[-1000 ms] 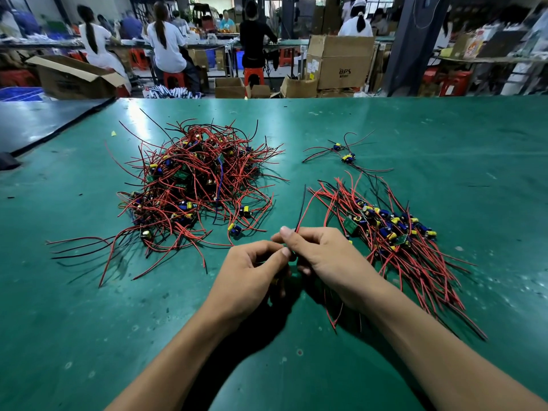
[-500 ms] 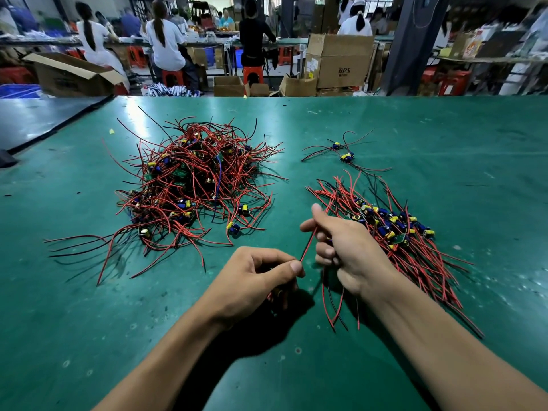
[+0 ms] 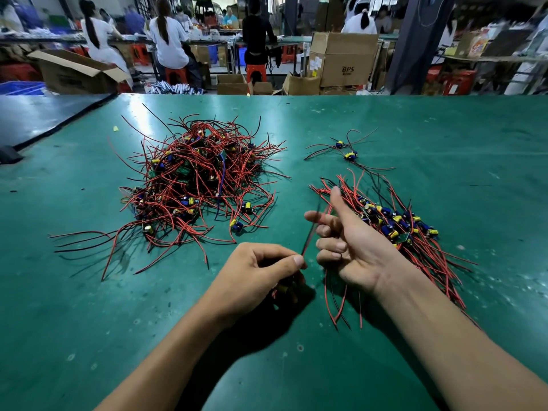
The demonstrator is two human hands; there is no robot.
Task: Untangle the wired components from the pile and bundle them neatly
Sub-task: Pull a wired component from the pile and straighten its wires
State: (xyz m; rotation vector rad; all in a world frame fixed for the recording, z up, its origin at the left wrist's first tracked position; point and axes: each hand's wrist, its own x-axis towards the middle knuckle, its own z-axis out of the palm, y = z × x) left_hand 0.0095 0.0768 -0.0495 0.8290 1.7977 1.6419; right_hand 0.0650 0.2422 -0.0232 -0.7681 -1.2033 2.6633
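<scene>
A tangled pile (image 3: 195,185) of red and black wires with small blue and yellow components lies on the left of the green table (image 3: 444,161). A straighter laid-out bundle (image 3: 400,226) of the same parts lies at the right. My left hand (image 3: 261,274) pinches one wired component (image 3: 284,287) between thumb and fingers near the table's front. A red and black wire pair (image 3: 310,235) runs up from it to my right hand (image 3: 347,241), whose curled fingers hold that wire with the thumb raised. More wire ends (image 3: 341,304) hang under the right hand.
Two loose wired components (image 3: 347,151) lie apart behind the right bundle. A dark table (image 3: 35,117) adjoins at the far left. Beyond the table's far edge stand cardboard boxes (image 3: 344,60) and several people working at benches.
My hands were together on the component; the right hand has drawn away up and right along the wire and turned palm-up with the thumb raised. The left hand stayed, still pinching.
</scene>
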